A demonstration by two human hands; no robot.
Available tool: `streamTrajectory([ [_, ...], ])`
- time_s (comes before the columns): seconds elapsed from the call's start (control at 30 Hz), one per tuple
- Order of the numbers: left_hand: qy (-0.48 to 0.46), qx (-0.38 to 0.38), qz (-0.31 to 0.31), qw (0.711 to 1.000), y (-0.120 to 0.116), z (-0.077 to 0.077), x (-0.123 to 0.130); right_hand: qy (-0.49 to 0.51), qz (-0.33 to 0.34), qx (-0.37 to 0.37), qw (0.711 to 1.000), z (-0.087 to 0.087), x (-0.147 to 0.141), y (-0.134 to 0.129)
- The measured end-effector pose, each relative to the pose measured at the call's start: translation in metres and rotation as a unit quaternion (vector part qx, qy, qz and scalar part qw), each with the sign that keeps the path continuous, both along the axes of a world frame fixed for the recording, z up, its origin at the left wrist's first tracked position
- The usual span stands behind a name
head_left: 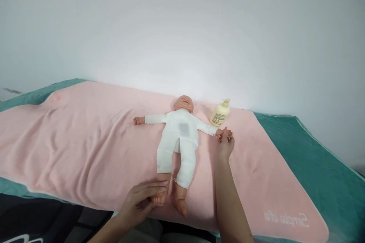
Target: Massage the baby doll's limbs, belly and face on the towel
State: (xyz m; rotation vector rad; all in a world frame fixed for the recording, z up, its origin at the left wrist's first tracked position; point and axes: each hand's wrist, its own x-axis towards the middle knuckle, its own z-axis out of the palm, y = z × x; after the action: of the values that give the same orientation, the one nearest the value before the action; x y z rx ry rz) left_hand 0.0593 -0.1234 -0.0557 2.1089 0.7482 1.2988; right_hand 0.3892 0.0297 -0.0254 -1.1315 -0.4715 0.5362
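Note:
A baby doll (pixel 181 129) with a white cloth body lies on its back on a pink blanket (pixel 114 121), arms spread and head toward the wall. My left hand (pixel 139 200) is closed around the doll's foot on the left, fingers over the top and thumb below. At the doll's outstretched hand on the right, my right hand (pixel 226 145) has its fingers closed on that small hand. Just beyond my right hand stands a pale yellow pump bottle (pixel 220 114) with dark print on its side. The doll's other foot (pixel 180 200) lies free on the blanket.
A green sheet (pixel 308 152) shows under the blanket at the right and left. Behind the bed rises a plain pale wall (pixel 182 30). The blanket has folds on the left and white lettering (pixel 286 218) near its front right corner.

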Motion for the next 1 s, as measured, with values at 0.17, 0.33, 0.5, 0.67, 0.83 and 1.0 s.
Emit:
streamTrajectory([
  [0.17,-0.025,-0.023,0.028,0.999,0.021,0.018,-0.001,-0.146,0.002,0.062,0.987,0.018,-0.035,-0.010],
  [0.33,-0.086,-0.073,0.065,0.992,0.049,0.034,0.007,-0.409,0.098,0.107,0.901,0.018,-0.059,-0.020],
  [0.5,-0.187,-0.152,0.075,0.968,0.078,0.047,0.028,-0.585,0.199,0.128,0.776,0.018,-0.066,-0.024],
  [0.67,-0.276,-0.186,0.070,0.940,0.099,0.060,0.043,-0.628,0.231,0.120,0.733,0.021,-0.068,-0.024],
  [0.83,-0.297,-0.207,0.071,0.929,0.106,0.065,0.042,-0.624,0.243,0.117,0.734,0.019,-0.068,-0.023],
  [1.0,-0.286,-0.219,0.042,0.932,0.092,0.064,0.036,-0.548,0.199,0.110,0.805,0.016,-0.062,-0.020],
])
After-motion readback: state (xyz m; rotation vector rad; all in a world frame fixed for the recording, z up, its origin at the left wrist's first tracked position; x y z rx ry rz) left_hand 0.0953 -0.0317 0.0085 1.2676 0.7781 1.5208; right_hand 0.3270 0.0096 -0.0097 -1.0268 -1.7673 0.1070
